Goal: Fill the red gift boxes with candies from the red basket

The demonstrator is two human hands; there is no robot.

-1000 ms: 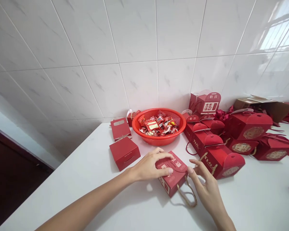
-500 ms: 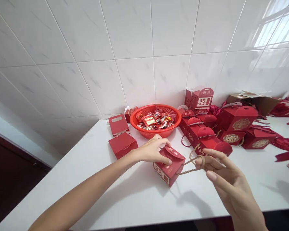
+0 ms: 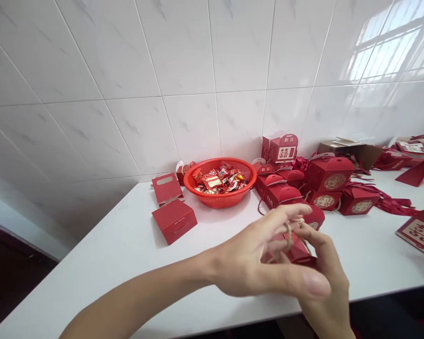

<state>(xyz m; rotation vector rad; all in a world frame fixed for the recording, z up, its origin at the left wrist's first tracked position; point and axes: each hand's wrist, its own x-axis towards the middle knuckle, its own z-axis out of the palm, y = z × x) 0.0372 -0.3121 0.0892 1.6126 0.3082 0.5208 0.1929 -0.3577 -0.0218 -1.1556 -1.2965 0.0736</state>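
A red gift box (image 3: 300, 250) with a twisted tan rope handle (image 3: 289, 236) is just beyond my two hands, which hide most of it. My left hand (image 3: 254, 263) reaches in from the left, its thumb stretched out and its other fingers bent around the rope. From the right, my right hand (image 3: 327, 273) meets it, with curled fingers pinching the rope near the top of the loop. Whether the box rests on the table cannot be made out behind the fingers.
A red plastic basket (image 3: 219, 200) of wrapped sweets stands by the tiled wall. Two red boxes (image 3: 175, 219) lie left of it. Several closed red boxes (image 3: 328, 174) are stacked to the right, with ribbons and a cardboard box (image 3: 369, 155) behind. The white table (image 3: 127, 263) ends in front.
My left hand has left the box's top and moved right to the rope beside my right hand. The box now sits further right, behind both hands. The view has turned slightly right.
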